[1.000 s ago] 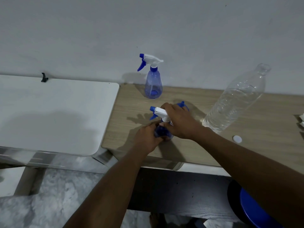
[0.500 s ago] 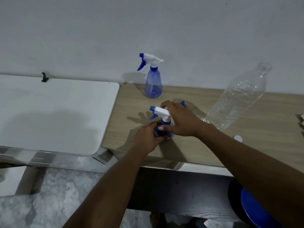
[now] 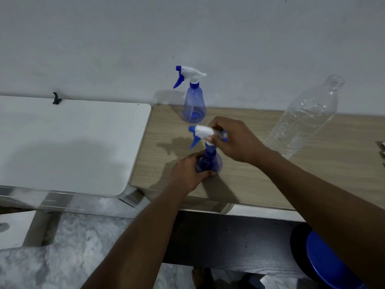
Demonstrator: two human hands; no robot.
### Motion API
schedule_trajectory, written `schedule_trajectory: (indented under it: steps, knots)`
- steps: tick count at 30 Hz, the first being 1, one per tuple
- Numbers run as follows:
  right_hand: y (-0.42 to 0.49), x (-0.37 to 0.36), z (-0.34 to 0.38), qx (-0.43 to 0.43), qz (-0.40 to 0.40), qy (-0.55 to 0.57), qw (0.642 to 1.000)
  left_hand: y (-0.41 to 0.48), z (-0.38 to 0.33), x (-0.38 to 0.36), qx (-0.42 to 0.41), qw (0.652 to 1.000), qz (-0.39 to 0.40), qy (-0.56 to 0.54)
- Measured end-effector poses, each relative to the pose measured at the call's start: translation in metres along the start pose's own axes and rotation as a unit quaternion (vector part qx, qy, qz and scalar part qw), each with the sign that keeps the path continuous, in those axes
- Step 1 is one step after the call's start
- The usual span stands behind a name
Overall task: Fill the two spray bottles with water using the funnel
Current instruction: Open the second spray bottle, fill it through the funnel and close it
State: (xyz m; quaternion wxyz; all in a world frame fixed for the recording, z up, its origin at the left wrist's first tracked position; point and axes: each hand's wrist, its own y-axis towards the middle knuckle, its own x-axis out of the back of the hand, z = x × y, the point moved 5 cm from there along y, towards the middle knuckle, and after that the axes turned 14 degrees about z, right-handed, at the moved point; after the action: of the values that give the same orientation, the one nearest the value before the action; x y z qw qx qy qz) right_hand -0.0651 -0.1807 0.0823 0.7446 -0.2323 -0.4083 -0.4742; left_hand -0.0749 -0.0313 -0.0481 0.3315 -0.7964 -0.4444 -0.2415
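Note:
A blue spray bottle [image 3: 210, 161] stands near the front of the wooden table [image 3: 260, 176]. My left hand [image 3: 187, 172] wraps its body from the left. My right hand [image 3: 235, 138] grips its white-and-blue spray head [image 3: 201, 131] from the right. A second blue spray bottle [image 3: 194, 103] with its spray head on stands at the back by the wall. A large clear water bottle [image 3: 302, 119], cap off, stands at the right with water in its lower part. A bit of blue shows behind my right hand's fingers; I cannot tell what it is.
A white table [image 3: 68, 142] adjoins the wooden one on the left, with a small black clip [image 3: 56, 98] at its back edge. A blue stool [image 3: 329, 261] stands below at the right. Something pale [image 3: 382, 147] lies at the table's right edge.
My right hand has risen and moved back with the spray head, so the bottle's neck and body now show. The small white cap on the table is now hidden by my right arm.

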Motion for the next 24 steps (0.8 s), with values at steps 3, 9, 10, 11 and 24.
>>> schedule_trajectory:
  steps: [3, 9, 10, 11, 24]
  knots:
    - [0.001, 0.045, 0.014, -0.006, -0.07, 0.033, 0.997, -0.003, -0.001, 0.001, -0.009, 1.0, -0.005, -0.008]
    - [-0.002, 0.098, -0.006, -0.07, -0.091, -0.039, 0.993, -0.008, -0.005, 0.003, -0.027, 0.999, -0.031, -0.001]
    - [-0.007, 0.098, -0.012, -0.082, -0.107, -0.035, 0.99, -0.008, -0.006, 0.003, -0.029, 0.999, -0.033, -0.004]
    - [-0.013, 0.098, -0.017, -0.092, -0.127, -0.029, 0.987, -0.008, -0.007, 0.003, -0.031, 0.999, -0.034, -0.006]
    - [-0.053, -0.051, -0.116, -0.276, 0.123, 0.05, 0.952, -0.01, -0.008, 0.002, -0.029, 0.999, -0.028, 0.017]
